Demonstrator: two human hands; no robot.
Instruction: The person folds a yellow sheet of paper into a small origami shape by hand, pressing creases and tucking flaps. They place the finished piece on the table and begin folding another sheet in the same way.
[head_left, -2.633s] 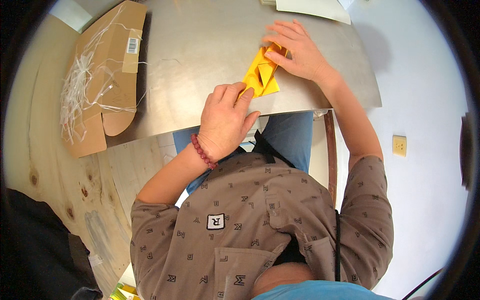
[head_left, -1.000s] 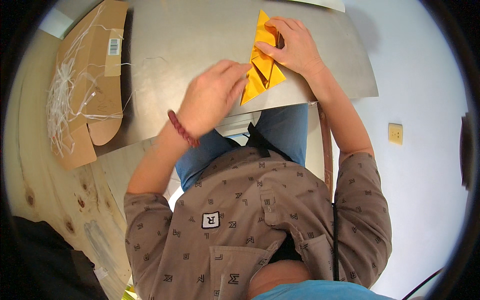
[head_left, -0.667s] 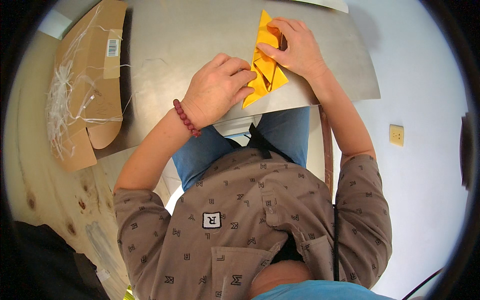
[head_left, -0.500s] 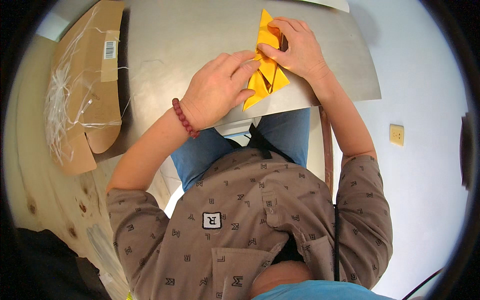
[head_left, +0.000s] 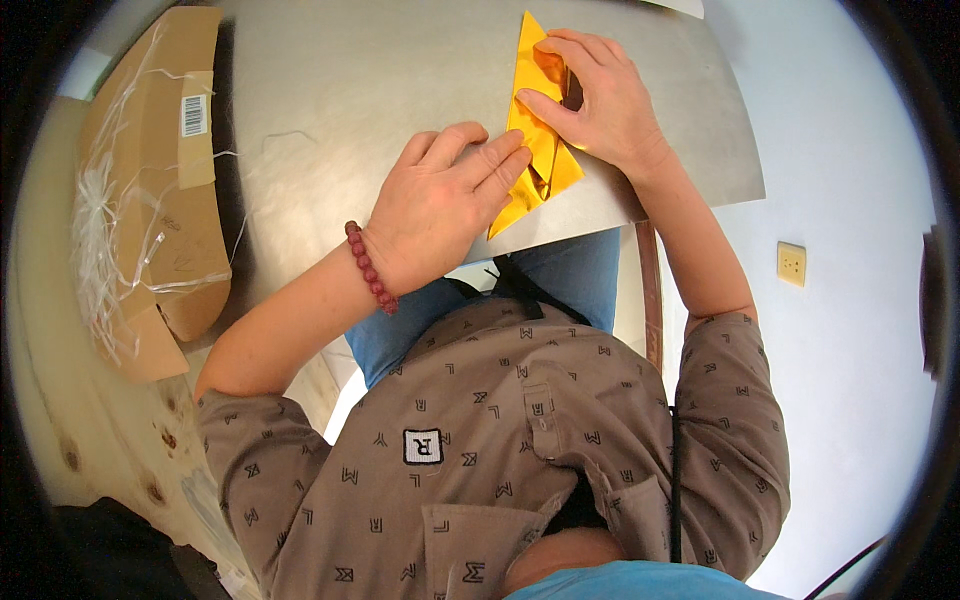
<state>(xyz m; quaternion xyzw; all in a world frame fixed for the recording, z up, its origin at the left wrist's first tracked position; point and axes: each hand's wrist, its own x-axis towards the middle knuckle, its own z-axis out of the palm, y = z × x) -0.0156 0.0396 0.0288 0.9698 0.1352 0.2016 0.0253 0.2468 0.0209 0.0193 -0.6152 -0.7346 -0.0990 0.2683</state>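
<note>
A folded sheet of shiny gold paper [head_left: 537,95] lies on the metal tabletop, its long point directed away from me and a shorter flap near the front edge. My right hand [head_left: 610,100] grips its right side, with the thumb on top and the fingers bent around a raised fold. From the left, my left hand [head_left: 440,190] presses two fingertips onto the lower part of the paper. Its other fingers are bent, and the thumb is mostly hidden. A dark red bead bracelet [head_left: 370,268] circles my left wrist.
An open cardboard box piece [head_left: 190,215] with a bundle of clear plastic strands [head_left: 100,210] stands left of the grey metal tabletop [head_left: 320,80]. A white sheet's edge [head_left: 685,6] shows at the far side. On the white wall to the right is a socket [head_left: 791,264].
My left hand has shifted slightly toward me, and its thumb has gone from plain view. The right hand keeps its hold, and the paper's lower tip sits a little nearer me.
</note>
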